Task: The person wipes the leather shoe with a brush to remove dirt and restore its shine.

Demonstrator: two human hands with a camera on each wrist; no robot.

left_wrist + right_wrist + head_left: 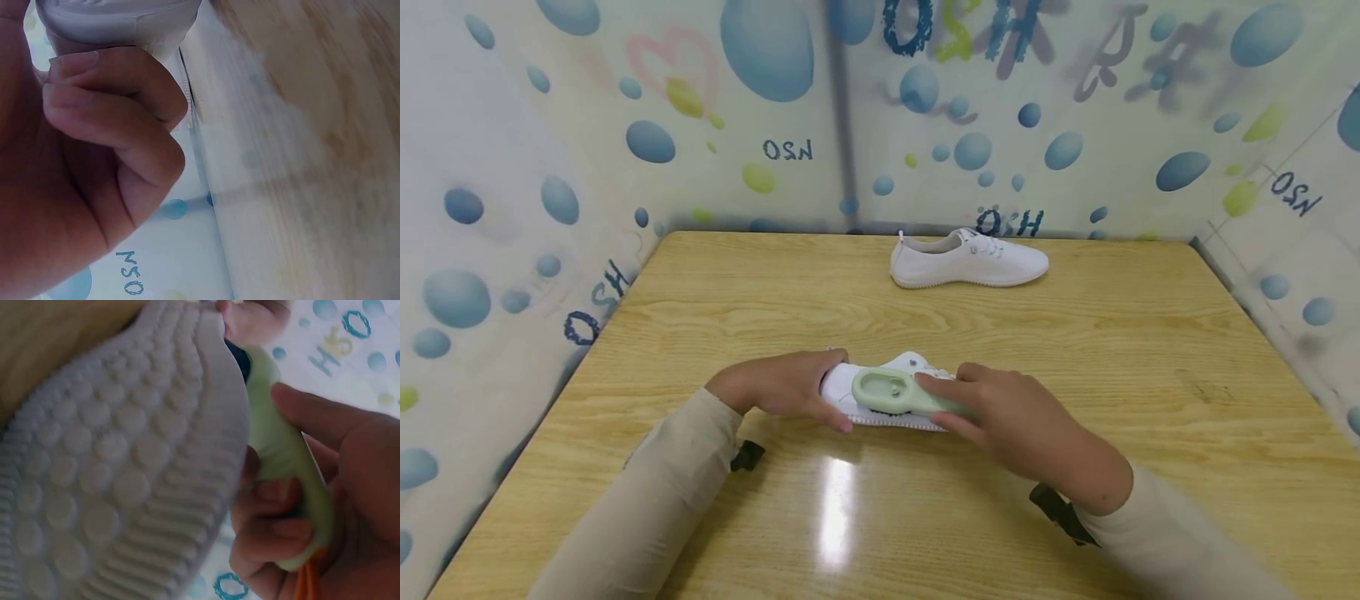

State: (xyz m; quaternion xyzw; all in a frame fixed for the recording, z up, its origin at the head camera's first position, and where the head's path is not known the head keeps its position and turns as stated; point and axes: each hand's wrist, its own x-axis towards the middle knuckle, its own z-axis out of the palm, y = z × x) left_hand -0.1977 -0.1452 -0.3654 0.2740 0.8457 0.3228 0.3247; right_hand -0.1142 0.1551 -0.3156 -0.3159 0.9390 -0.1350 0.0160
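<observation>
My left hand (786, 383) grips the heel end of a white lace-up shoe (838, 387), thumb on the near side. In the right wrist view the shoe's bumpy white sole (106, 462) fills the left half. A pale green scrub brush (887, 387) lies along the shoe's near side, its dark bristles just showing beneath the head. Around its handle curl the fingers of my right hand (1018, 425). An orange cord (307, 581) hangs from the handle end. The left wrist view shows the white heel (125, 22) above bent fingers.
A second white shoe (973, 262) stands at the table's far edge, toe to the right. The wooden table (760, 292) is bounded by pale sheets (865, 108) printed with blue drops at the back and sides.
</observation>
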